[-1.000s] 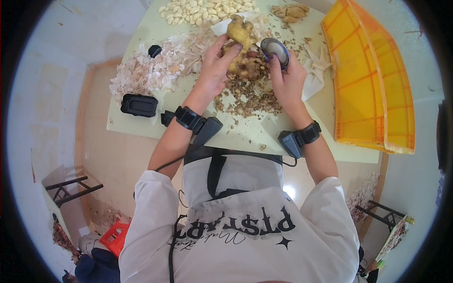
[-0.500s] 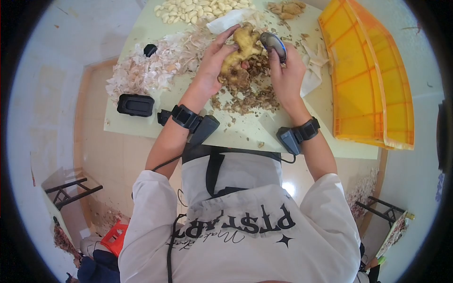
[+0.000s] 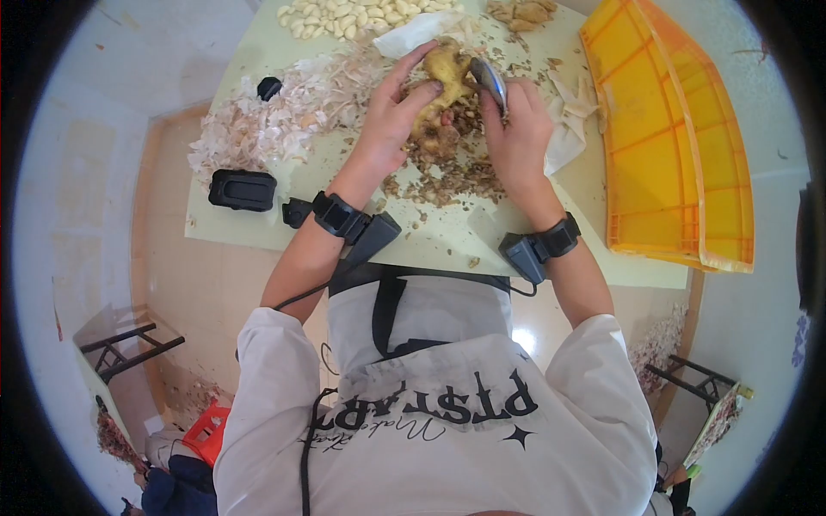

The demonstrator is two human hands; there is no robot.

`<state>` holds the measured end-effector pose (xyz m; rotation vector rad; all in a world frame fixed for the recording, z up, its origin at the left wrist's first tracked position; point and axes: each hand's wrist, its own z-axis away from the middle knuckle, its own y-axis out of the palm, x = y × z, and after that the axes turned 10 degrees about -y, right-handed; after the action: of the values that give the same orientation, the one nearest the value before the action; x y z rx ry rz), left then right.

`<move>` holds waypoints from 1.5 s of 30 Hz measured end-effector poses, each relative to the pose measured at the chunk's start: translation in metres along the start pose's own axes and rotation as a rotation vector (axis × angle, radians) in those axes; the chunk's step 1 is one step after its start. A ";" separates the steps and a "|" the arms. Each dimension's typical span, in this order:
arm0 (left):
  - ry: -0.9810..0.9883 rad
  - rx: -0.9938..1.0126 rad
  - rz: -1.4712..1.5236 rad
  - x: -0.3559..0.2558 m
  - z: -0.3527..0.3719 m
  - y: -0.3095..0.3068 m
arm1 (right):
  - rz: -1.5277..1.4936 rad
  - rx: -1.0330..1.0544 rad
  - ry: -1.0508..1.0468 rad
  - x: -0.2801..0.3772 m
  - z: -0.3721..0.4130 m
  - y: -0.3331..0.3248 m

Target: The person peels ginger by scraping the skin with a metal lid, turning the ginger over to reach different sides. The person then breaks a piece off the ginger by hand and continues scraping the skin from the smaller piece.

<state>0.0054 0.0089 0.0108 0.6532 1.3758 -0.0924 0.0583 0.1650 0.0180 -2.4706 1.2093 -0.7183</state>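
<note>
A large knobbly piece of ginger (image 3: 449, 77) is held over the far middle of the table, partly peeled to yellow. My left hand (image 3: 396, 112) wraps its left side, thumb across the front. In my right hand (image 3: 520, 129) is a shiny metal spoon (image 3: 490, 84), its oval bowl against the ginger's right side; its handle is hidden by my fingers. Brown ginger scrapings (image 3: 447, 181) lie on the table below both hands.
Peeled garlic cloves (image 3: 348, 15) are heaped at the back, with pale garlic skins (image 3: 258, 129) at left. A black case (image 3: 243, 190) sits near the left edge. A yellow plastic crate (image 3: 654, 146) stands at right. More ginger (image 3: 520, 13) lies at the back.
The spoon has turned from showing its broad face to nearly edge-on and moved slightly left and down. My left hand still holds the ginger, which has tilted a little.
</note>
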 end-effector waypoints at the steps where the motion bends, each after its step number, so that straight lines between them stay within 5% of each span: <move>1: 0.030 -0.005 -0.020 0.001 0.000 0.000 | 0.002 0.000 0.000 0.000 -0.001 0.000; 13: -0.010 0.074 -0.080 -0.013 0.003 -0.008 | -0.128 0.138 -0.084 -0.022 -0.006 -0.014; 15: -0.039 0.082 -0.104 -0.015 0.004 -0.010 | -0.240 0.237 0.035 -0.024 -0.006 -0.018; 24: 0.097 0.165 -0.345 -0.013 -0.001 -0.021 | -0.311 0.326 0.010 -0.043 -0.003 -0.024; 31: 0.057 0.134 -0.272 -0.013 -0.002 -0.020 | -0.365 0.118 0.212 -0.031 -0.003 -0.022; 36: 0.031 0.123 -0.238 -0.012 -0.002 -0.019 | -0.038 0.119 -0.110 -0.028 -0.007 -0.019; 40: -0.021 0.125 -0.215 -0.016 0.001 -0.015 | -0.131 0.188 -0.201 -0.027 -0.006 -0.014; 42: 0.033 0.111 -0.268 -0.013 -0.001 -0.015 | -0.262 0.254 -0.422 -0.030 -0.007 -0.010; 45: 0.021 0.118 -0.187 -0.012 -0.002 -0.017 | -0.258 0.338 -0.187 -0.020 -0.001 -0.015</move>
<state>-0.0060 -0.0074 0.0154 0.6232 1.4574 -0.3187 0.0568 0.1895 0.0201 -2.3634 0.6486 -0.6729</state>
